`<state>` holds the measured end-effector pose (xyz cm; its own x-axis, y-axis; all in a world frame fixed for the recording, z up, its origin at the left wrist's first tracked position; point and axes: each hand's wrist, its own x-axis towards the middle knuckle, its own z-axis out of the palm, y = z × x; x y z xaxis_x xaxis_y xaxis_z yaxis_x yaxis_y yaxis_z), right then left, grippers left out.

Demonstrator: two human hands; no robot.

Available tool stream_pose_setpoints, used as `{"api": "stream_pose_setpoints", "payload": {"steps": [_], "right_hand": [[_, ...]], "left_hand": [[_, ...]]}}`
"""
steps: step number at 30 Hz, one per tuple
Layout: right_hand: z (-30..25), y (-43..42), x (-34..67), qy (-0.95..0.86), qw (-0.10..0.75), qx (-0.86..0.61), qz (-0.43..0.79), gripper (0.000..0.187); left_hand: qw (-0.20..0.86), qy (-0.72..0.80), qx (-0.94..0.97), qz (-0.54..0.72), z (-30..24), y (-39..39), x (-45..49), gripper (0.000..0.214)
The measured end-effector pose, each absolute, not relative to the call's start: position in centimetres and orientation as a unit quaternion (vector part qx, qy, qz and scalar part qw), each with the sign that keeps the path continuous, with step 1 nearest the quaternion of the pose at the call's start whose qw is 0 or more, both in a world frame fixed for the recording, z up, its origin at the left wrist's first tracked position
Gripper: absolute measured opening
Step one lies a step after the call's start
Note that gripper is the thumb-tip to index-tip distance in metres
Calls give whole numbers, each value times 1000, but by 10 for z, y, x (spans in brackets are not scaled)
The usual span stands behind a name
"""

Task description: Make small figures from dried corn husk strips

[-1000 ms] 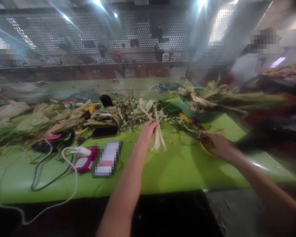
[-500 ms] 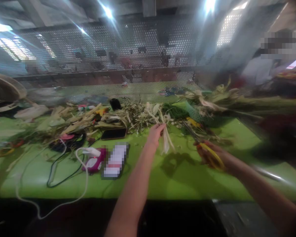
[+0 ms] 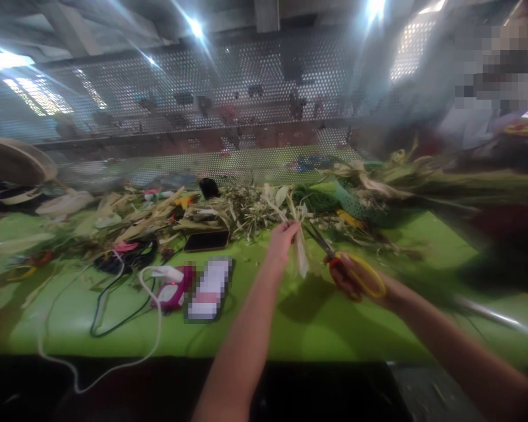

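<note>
I see the left hand (image 3: 285, 235) pinching with its fingers a bunch of pale dry strips (image 3: 301, 258), over the green table (image 3: 317, 334). The right hand (image 3: 349, 280) holds the scissors (image 3: 324, 241), its fingers around the handles. The blades point toward the strips; whether they touch, I cannot tell. Behind lies a pile of dry leaves (image 3: 250, 212).

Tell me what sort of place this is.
Probably a craft workshop, though that is a guess: dry-looking leaves lie heaped on a green table, the right hand holds scissors, and a perforated screen stands behind.
</note>
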<state>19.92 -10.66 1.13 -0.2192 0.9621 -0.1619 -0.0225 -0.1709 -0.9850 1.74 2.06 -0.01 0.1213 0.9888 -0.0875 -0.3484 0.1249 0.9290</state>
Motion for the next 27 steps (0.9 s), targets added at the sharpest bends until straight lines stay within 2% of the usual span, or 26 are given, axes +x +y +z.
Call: {"api": "stream_pose_setpoints", "payload": {"steps": [3, 10, 16, 24, 27], "right_hand": [[10, -103, 195, -434, 412, -433, 675, 40], [-6, -88, 187, -416, 441, -403, 685, 50], [-18, -81, 184, -389, 454, -403, 693, 50], [-24, -80, 191, -402, 508, -436, 625, 43], [-19, -82, 215, -470, 490, -513, 525, 40]], "left_hand": [[622, 409, 421, 519, -4, 22, 19, 28], [609, 408, 458, 503, -5, 16, 24, 32], [609, 405, 465, 498, -6, 16, 28, 33], [643, 405, 413, 502, -2, 16, 25, 34], [648, 405, 380, 522, 1, 17, 21, 34]]}}
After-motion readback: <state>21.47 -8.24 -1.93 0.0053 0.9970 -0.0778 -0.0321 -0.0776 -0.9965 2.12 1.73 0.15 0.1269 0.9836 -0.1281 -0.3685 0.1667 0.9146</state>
